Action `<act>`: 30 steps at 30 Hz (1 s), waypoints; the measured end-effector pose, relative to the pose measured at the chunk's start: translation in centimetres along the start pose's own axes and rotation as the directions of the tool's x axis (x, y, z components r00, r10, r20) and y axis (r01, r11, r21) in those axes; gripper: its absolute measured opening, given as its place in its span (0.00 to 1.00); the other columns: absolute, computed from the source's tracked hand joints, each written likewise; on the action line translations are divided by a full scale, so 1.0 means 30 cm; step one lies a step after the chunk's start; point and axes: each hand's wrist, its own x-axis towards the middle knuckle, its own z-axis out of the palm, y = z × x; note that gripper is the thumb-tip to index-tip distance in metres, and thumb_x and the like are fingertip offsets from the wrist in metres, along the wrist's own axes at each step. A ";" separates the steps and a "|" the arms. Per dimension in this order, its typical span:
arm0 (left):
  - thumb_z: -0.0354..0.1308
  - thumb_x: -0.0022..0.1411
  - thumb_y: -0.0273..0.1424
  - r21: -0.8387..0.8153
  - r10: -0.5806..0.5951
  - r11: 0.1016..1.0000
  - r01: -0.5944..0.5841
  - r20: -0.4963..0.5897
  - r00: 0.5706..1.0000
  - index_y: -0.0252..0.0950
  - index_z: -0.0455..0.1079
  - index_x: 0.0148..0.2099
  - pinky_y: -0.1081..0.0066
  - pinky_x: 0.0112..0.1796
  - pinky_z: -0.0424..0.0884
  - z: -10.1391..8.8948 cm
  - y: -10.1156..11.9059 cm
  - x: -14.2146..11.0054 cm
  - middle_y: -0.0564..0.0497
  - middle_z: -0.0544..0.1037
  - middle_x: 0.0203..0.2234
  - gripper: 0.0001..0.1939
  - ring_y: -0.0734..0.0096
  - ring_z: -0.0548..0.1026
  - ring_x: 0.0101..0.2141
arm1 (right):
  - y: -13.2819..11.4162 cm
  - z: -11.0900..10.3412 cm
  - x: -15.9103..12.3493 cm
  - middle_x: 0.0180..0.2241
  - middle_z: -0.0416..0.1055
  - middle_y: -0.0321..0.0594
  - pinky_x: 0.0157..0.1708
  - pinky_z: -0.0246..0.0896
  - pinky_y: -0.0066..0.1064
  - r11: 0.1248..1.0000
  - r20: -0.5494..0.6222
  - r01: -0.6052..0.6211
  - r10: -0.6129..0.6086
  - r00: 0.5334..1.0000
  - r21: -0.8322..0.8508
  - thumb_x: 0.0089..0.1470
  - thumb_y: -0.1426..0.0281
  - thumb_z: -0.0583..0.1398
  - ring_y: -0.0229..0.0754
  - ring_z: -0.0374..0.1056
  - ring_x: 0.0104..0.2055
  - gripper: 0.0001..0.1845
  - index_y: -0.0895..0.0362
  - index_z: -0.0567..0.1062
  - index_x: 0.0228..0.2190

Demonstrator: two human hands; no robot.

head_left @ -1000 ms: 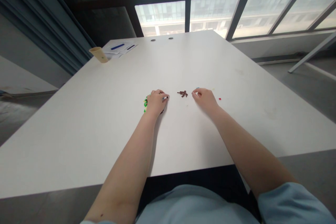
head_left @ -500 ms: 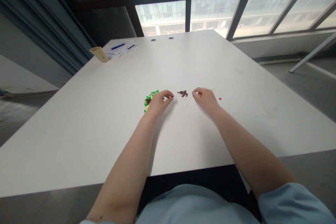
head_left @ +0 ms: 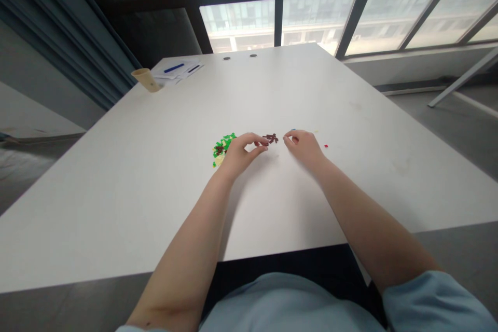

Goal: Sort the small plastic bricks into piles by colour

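My left hand [head_left: 243, 154] is curled at the near left side of a small pile of brown toy building bricks [head_left: 271, 138]. A small brown brick [head_left: 266, 144] shows between its thumb and fingertips. Just right of the pile, my right hand [head_left: 304, 146] rests low over the table with thumb and index finger pinched together. Whatever may be in that pinch is too small to make out. Beside my left wrist lies a heap of green, brown and pale yellow bricks [head_left: 224, 143], partly hidden by the hand.
A red piece [head_left: 326, 146] lies right of my right hand, and a blue piece [head_left: 293, 129] peeks out behind it. On the white table's [head_left: 155, 176] far left stand a beige cup [head_left: 145, 80] and papers [head_left: 163, 71] with a blue pen [head_left: 174, 68].
My left hand has moved right, from beside the brown pile to its near edge, and a brown brick now shows at its fingertips. More of the green heap is uncovered. My right hand stays put.
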 end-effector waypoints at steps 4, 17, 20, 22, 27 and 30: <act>0.61 0.50 0.36 -0.157 -0.103 0.983 0.095 -0.041 0.994 0.39 0.75 0.35 0.67 0.39 0.67 0.009 0.006 -0.002 0.49 0.78 0.31 0.10 0.68 0.73 0.34 | -0.004 -0.002 -0.002 0.21 0.66 0.37 0.27 0.49 0.27 1.000 0.004 0.017 -0.017 1.000 0.011 0.49 0.66 0.53 0.35 0.57 0.24 0.14 0.57 0.77 0.29; 0.62 0.48 0.36 -0.239 -0.186 0.955 0.174 -0.026 0.982 0.38 0.75 0.34 0.66 0.39 0.68 0.002 0.036 -0.002 0.48 0.78 0.33 0.10 0.66 0.74 0.36 | -0.011 -0.005 -0.006 0.20 0.62 0.34 0.29 0.51 0.27 0.981 -0.018 0.168 -0.167 0.986 0.095 0.48 0.70 0.54 0.35 0.58 0.25 0.11 0.57 0.76 0.31; 0.62 0.48 0.36 -0.238 -0.174 0.958 0.163 -0.025 0.984 0.38 0.75 0.34 0.66 0.40 0.68 0.003 0.036 -0.002 0.48 0.78 0.33 0.11 0.66 0.74 0.36 | -0.025 -0.013 -0.013 0.22 0.62 0.35 0.30 0.53 0.27 0.944 -0.072 0.289 -0.280 0.957 0.159 0.49 0.70 0.55 0.35 0.58 0.26 0.11 0.57 0.75 0.33; 0.62 0.48 0.37 -0.239 -0.185 0.955 0.174 -0.025 0.982 0.38 0.75 0.34 0.66 0.40 0.68 0.006 0.033 -0.001 0.49 0.78 0.33 0.11 0.66 0.74 0.35 | -0.044 -0.022 -0.023 0.24 0.63 0.35 0.31 0.54 0.27 0.906 -0.112 0.365 -0.348 0.931 0.213 0.51 0.69 0.55 0.35 0.59 0.27 0.11 0.57 0.74 0.35; 0.62 0.48 0.36 -0.320 -0.219 0.924 0.209 0.003 0.976 0.37 0.74 0.34 0.67 0.38 0.69 0.024 0.002 0.002 0.49 0.78 0.32 0.10 0.67 0.74 0.34 | -0.088 -0.031 -0.048 0.28 0.67 0.38 0.34 0.57 0.28 0.846 -0.135 0.446 -0.425 0.895 0.291 0.52 0.65 0.57 0.36 0.61 0.31 0.10 0.55 0.75 0.34; 0.62 0.48 0.35 -0.368 -0.249 0.895 0.251 0.054 0.967 0.36 0.73 0.35 0.67 0.38 0.69 0.031 -0.012 0.005 0.48 0.78 0.32 0.11 0.68 0.74 0.34 | -0.089 -0.023 -0.048 0.29 0.68 0.38 0.34 0.58 0.29 0.857 -0.127 0.430 -0.411 0.903 0.285 0.52 0.65 0.57 0.37 0.62 0.32 0.09 0.54 0.76 0.33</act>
